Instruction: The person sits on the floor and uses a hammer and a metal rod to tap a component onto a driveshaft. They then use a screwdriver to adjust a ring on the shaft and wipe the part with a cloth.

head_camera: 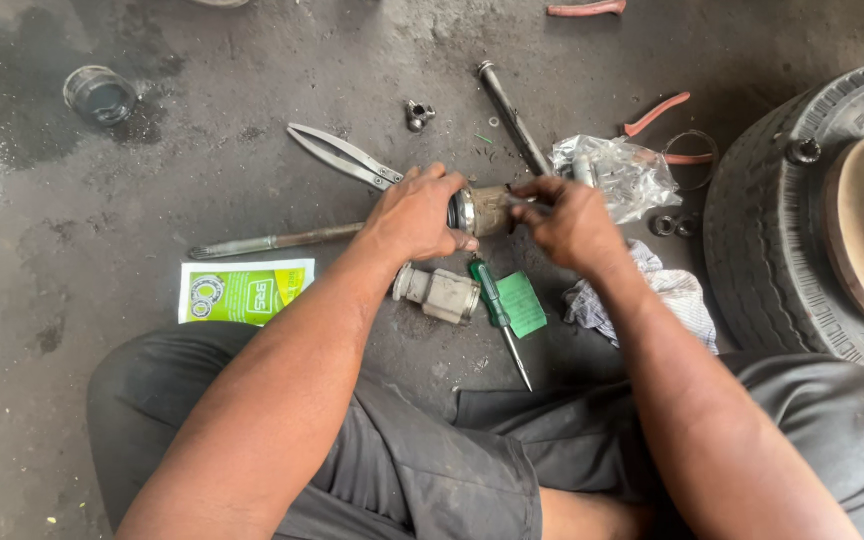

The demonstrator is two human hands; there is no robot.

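Two hands on one greasy metal joint (482, 210) at frame centre: left hand (414, 215) wrapped around its banded end, right hand (570, 222) pinched at its 3 o'clock tip. Just below at 6 o'clock, grey housing (439, 292), green-handled screwdriver (497, 315), green card (522, 303). Farther out, pliers (344, 156) at 11 o'clock, plastic bag (620, 172) and tyre (802, 230) toward 3 o'clock, green packet (244, 291) at 8 o'clock.

- We see a grey, oil-stained concrete floor (152, 180).
- Around the green-handled screwdriver (493, 300) lie:
  - a grey metal joint (439, 292) just left;
  - a green card (522, 303) touching;
  - a rag (652, 295) right;
  - a green-and-white packet (244, 291) far left;
  - shears (342, 155) above.
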